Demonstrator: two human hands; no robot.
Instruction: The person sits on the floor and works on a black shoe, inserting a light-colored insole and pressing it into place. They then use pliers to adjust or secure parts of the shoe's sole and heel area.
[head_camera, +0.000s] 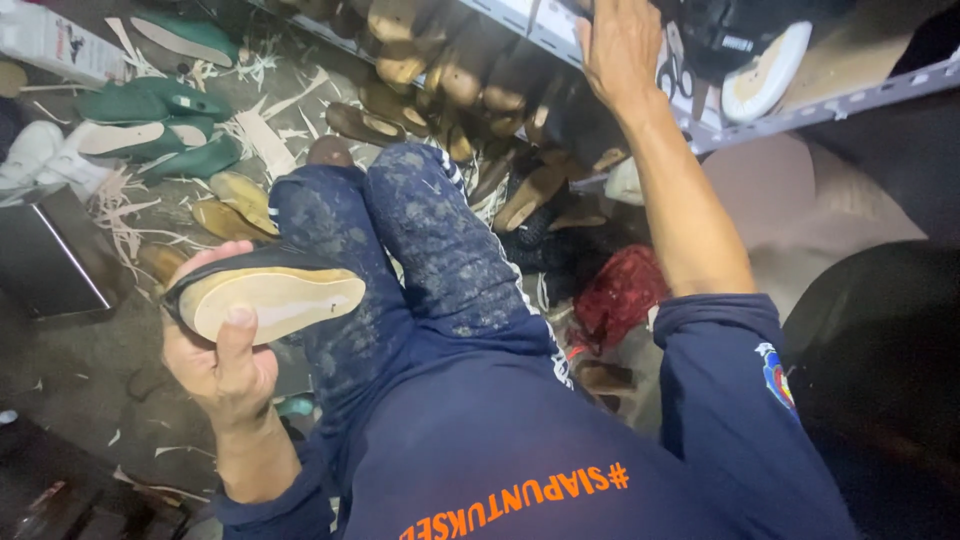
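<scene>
My left hand (225, 360) grips a black shoe (265, 290) turned bottom up, its pale tan insole board facing me, thumb pressed on the edge. My right hand (620, 45) reaches up and forward onto a grey metal shelf (800, 115), fingers resting among items there; what it touches is hidden. My legs in dusty dark blue trousers (420, 250) stretch out between the hands.
Green shoe lasts (150, 110) and tan insoles (235, 200) lie on the floor at left among pale leather trimmings. Brown shoe parts (450, 80) pile under the shelf. A white-soled shoe (765, 70) sits on the shelf. A red mesh bag (620, 295) lies by my right arm.
</scene>
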